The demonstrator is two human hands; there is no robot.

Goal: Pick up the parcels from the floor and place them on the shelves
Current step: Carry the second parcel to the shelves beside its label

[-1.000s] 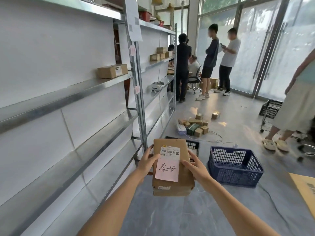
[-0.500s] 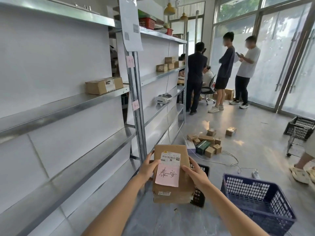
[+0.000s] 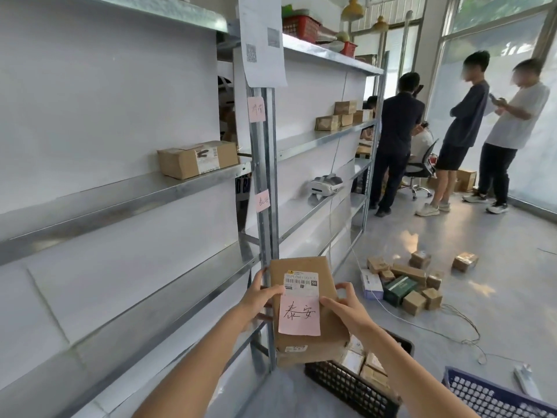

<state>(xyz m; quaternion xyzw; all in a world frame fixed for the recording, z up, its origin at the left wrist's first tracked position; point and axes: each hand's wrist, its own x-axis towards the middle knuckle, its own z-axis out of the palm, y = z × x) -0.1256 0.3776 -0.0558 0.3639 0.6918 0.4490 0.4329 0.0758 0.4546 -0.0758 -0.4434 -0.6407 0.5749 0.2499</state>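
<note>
Both hands clasp a brown cardboard parcel with a pink handwritten note (image 3: 304, 309) held upright, long axis vertical; left hand (image 3: 259, 300) fingers curl round its left edge, right hand (image 3: 346, 312) its right; the grey metal shelves (image 3: 168, 191) lie leftward, nearer the left hand; more small cardboard parcels (image 3: 407, 282) litter the floor beyond.

Brown cardboard parcel (image 3: 307, 312), pink handwritten note and barcode label on top, held at six o'clock; shelves (image 3: 126, 197) at nine o'clock.
</note>
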